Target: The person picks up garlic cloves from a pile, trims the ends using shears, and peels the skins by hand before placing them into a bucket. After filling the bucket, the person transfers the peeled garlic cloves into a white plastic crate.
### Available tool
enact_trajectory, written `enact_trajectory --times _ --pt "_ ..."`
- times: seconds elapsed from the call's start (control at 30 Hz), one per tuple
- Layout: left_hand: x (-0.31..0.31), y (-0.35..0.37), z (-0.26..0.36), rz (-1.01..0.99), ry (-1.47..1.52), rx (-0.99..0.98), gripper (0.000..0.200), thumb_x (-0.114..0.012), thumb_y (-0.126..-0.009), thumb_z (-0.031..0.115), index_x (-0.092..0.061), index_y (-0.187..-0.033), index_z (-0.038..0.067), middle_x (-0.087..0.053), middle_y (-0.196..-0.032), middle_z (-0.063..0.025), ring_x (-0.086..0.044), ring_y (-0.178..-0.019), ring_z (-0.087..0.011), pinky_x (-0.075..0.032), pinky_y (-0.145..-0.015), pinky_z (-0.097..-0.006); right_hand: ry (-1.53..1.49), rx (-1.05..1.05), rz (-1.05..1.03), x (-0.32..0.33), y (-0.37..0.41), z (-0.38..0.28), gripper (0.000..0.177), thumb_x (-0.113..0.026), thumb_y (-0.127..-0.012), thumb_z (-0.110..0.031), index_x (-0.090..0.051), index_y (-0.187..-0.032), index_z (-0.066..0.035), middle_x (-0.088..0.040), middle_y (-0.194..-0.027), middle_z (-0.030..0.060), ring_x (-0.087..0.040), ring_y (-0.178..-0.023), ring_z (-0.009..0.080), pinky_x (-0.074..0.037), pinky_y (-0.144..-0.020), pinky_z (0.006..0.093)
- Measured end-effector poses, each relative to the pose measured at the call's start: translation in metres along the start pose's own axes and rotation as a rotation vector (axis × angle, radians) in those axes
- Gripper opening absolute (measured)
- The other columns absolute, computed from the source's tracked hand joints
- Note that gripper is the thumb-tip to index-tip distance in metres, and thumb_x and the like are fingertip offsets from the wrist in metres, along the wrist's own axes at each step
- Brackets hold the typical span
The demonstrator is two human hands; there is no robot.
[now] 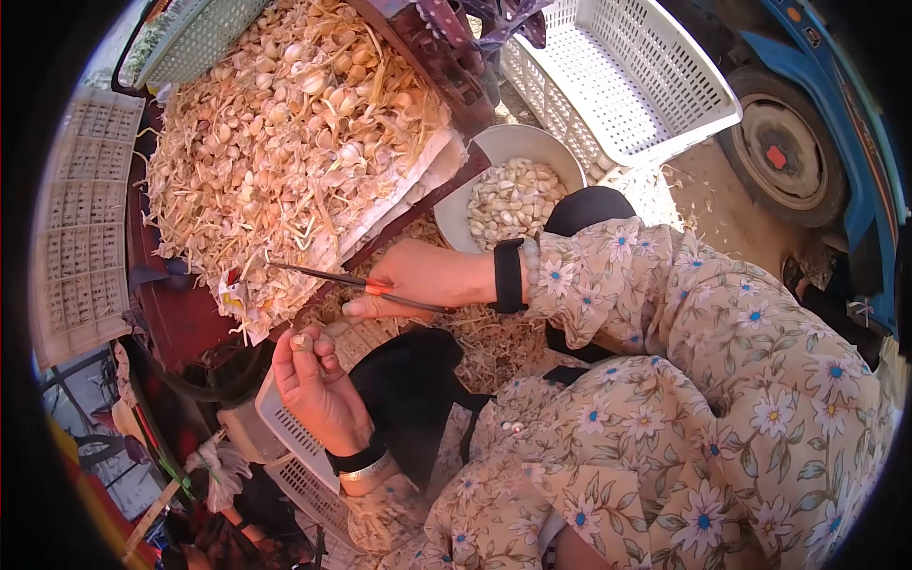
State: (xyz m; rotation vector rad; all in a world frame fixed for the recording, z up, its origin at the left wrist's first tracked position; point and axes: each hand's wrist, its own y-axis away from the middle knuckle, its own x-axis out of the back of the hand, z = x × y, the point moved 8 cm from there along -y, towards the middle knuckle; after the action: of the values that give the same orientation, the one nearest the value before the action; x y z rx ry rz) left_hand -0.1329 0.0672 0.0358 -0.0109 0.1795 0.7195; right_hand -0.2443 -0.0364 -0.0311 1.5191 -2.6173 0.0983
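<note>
Light: hard, bright daylight | glare: garlic pile point(285, 123) beyond hands washed out | shadows: deep under left hand point(318, 385) | fisheye: black corners, bent edges | centre sharp

Bowl point(472, 220) sits right of garlic pile point(285, 123), crate point(617, 66) behind it

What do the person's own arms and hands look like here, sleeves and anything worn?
Both arms wear loose beige sleeves printed with white, blue-centred flowers and green leaves. The right hand has a black band at the wrist. The left hand has one too, with a pale bangle beside it. No gloves.
</note>
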Motion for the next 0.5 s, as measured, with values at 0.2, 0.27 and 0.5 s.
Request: enact_trajectory --times 0.2,0.27,0.5 --pt "0.071 0.003 0.016 0.106 -0.278 -0.019 0.018 -0.051 -0.089 0.013 -0.048 -0.103 0.002 -0.058 -0.083 -0.0079 -0.045 -0.058 -0.0046 -0.033 -0.045 -0.0141 -0.018 0.104 0.222 0.029 -0.001 -0.002 0.054 -0.052 -0.081 -0.053 -0.050 -0.062 -0.003 -0.045 -0.053 0.0084 -0.044 -0.052 0.0193 -0.038 -0.051 0.0311" --pt "0.130 0.015 0.021 0.271 -0.416 0.021 0.013 -0.049 -0.089 0.012 -0.041 -0.097 0.008 -0.055 -0.075 -0.0051 -0.043 -0.052 -0.0040 -0.031 -0.042 -0.0139 -0.078 0.087 0.188 0.039 0.007 -0.017 0.050 -0.051 -0.082 -0.051 -0.051 -0.070 -0.003 -0.051 -0.061 0.0118 -0.050 -0.058 0.0261 -0.040 -0.057 0.0350" --pt "0.345 0.020 -0.017 -0.053 -1.875 0.362 0.035 -0.061 -0.071 0.002 -0.056 -0.105 -0.004 -0.061 -0.095 -0.0201 -0.061 -0.084 -0.0235 -0.048 -0.072 -0.0309 -0.294 -0.082 0.304 0.055 -0.003 0.016 0.059 -0.054 -0.078 -0.056 -0.049 -0.051 -0.004 -0.047 -0.047 0.0039 -0.048 -0.047 0.0145 -0.038 -0.048 0.0290"
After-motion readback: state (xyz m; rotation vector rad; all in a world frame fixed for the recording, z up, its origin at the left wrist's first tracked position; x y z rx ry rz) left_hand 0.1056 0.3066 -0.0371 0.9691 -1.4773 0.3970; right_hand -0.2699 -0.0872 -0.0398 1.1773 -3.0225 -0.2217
